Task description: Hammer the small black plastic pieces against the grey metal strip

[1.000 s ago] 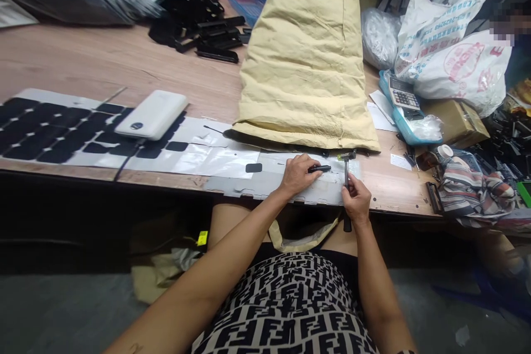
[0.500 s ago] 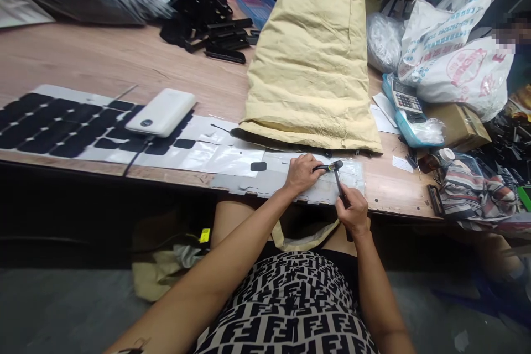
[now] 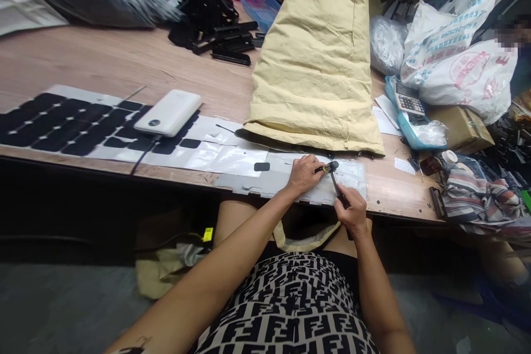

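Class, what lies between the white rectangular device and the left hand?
In the head view, between the device and the left hand lie a glossy white sheet, black rounded patches and flat grey sheeting.

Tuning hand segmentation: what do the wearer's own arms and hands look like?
Left hand and right hand: no gloves visible. Left forearm and right forearm: no sleeves in view. A dark marking, perhaps a tattoo, shows on the left one near the bottom edge. The top has a black-and-beige pattern of F-like shapes.
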